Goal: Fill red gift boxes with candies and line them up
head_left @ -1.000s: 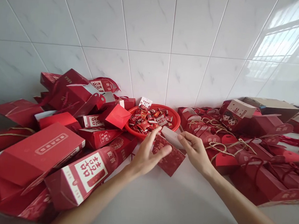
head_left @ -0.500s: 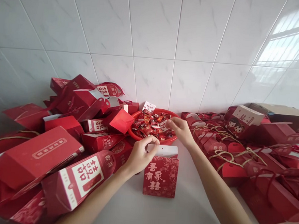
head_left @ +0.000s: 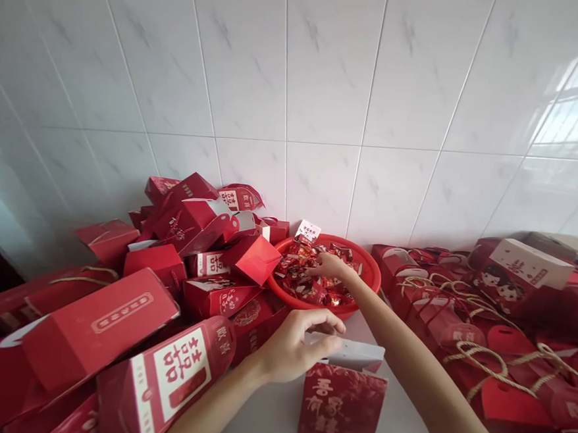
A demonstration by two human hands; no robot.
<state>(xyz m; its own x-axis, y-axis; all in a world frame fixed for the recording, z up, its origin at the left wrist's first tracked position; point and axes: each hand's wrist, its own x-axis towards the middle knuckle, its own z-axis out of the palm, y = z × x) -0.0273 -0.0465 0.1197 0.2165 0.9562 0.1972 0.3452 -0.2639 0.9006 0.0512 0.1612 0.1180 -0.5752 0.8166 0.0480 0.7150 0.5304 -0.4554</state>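
A red gift box (head_left: 342,408) with white Chinese characters stands upright, its white-lined top open. My left hand (head_left: 294,349) is closed at its upper left edge, with the thumb and curved fingers around the white inner flap. My right hand (head_left: 329,267) is down in a red plastic basket (head_left: 375,270), its fingers bent onto the small wrapped candies (head_left: 308,292). The fingertips are partly hidden among the red wrappers. A small white printed card (head_left: 308,231) sticks up at the basket's back left rim.
Folded red boxes (head_left: 114,316) lie heaped on the left, reaching close to my left forearm. On the right stand rows of red boxes with rope handles (head_left: 491,362). A box with a cartoon couple (head_left: 517,278) lies on top. The tiled wall (head_left: 328,81) rises behind.
My right hand has moved forward and down into the candies. The view has shifted, so the wall and basket appear further right and lower. My left hand stays by the box top.
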